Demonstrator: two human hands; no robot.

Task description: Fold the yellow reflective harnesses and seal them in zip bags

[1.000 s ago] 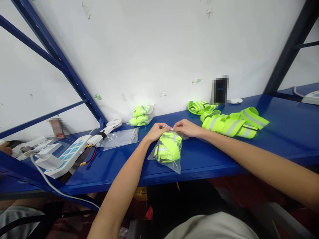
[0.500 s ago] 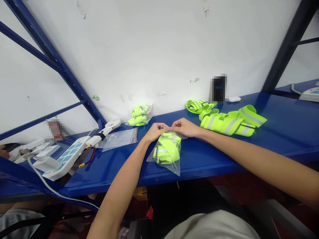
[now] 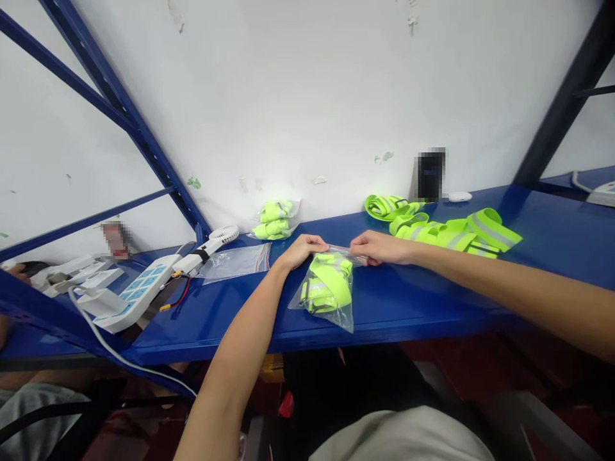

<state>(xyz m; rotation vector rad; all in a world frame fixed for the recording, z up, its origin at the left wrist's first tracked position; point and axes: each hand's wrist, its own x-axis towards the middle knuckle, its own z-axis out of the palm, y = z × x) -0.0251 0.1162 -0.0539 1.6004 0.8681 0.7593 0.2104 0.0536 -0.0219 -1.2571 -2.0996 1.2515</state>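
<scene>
A clear plastic zip bag point(image 3: 344, 319) lies near the table's front edge, with a folded neon-yellow reflective strap point(image 3: 331, 288) inside it. My left hand point(image 3: 303, 251) pinches the left end of the bag's top edge. At the right end of that edge, my right hand point(image 3: 377, 248) grips the plastic between thumb and fingers. The top edge is stretched between both hands. Beyond my right forearm lie loose reflective straps point(image 3: 451, 234), with a rolled strap point(image 3: 387, 206) behind them.
Against the wall stands a filled bag of yellow straps point(image 3: 275, 221). Flat zip bags point(image 3: 235, 262) lie to the left, beside a white handheld fan point(image 3: 223, 235) and a power strip point(image 3: 139, 294). A white case point(image 3: 460, 196) sits at the back right. A seated person's leg point(image 3: 43, 403) shows lower left.
My right hand has slid right along the bag's top edge, away from my left hand, and more of the edge shows between them. The whole view has shifted slightly.
</scene>
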